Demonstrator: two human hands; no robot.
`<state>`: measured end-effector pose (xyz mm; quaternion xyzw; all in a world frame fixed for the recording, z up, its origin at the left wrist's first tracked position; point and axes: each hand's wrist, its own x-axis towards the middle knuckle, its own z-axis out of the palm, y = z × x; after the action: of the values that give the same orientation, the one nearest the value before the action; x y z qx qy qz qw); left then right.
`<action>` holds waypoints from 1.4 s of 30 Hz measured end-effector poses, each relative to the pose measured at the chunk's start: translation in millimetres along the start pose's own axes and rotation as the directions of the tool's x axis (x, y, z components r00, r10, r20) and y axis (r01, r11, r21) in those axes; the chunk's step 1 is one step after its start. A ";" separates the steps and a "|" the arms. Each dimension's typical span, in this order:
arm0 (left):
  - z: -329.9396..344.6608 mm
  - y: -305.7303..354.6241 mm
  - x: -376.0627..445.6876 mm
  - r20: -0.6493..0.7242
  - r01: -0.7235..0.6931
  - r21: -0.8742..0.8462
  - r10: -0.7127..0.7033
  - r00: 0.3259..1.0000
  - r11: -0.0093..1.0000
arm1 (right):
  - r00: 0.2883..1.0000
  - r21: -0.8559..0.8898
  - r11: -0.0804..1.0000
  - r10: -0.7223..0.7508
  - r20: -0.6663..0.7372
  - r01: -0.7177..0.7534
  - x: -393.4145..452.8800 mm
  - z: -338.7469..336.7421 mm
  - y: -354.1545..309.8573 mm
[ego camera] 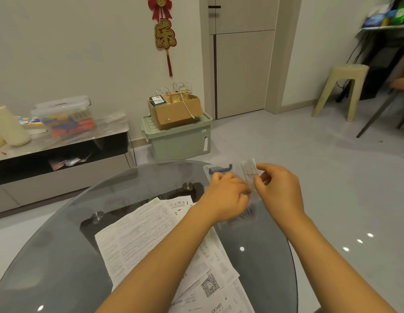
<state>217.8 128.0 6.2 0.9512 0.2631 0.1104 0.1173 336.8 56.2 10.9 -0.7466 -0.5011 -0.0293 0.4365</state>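
Right of centre in the frame, the small folded white paper slip (249,171) is standing nearly upright between both hands; the right hand (280,190) is pinching its right edge; the left hand (225,195) is pinching its lower end.

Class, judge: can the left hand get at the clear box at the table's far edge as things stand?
Probably yes: the left hand is right beside the clear box, nothing between them. But it seems to pinch the folded slip with the right hand, so it must let go first.
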 end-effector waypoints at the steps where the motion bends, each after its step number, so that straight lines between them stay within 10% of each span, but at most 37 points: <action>1: 1.7 -1.9 2.4 0.001 -0.014 0.012 0.014 1.000 1.000 | 1.000 -0.013 1.000 0.002 -0.001 -0.002 0.6 1.4 0.1; 17: 4.5 -10.3 -14.0 -0.060 0.088 -0.280 -0.109 0.992 0.956 | 0.963 -0.574 0.818 0.130 0.236 0.031 5.3 25.1 -11.4; 33: 2.4 -8.5 -1.0 0.088 0.045 0.071 -0.051 0.995 0.996 | 0.954 -0.121 0.981 0.180 0.239 -0.155 3.4 13.4 4.6; 42: -17.5 3.5 -56.7 -0.183 0.144 -0.107 -0.161 0.970 0.984 | 0.985 -0.142 0.987 -0.047 0.166 0.071 -19.7 5.7 -10.4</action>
<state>167.3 98.1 15.4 0.9067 0.3401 0.2036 0.1438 316.7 47.1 4.4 -0.7615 -0.5533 -0.0185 0.3371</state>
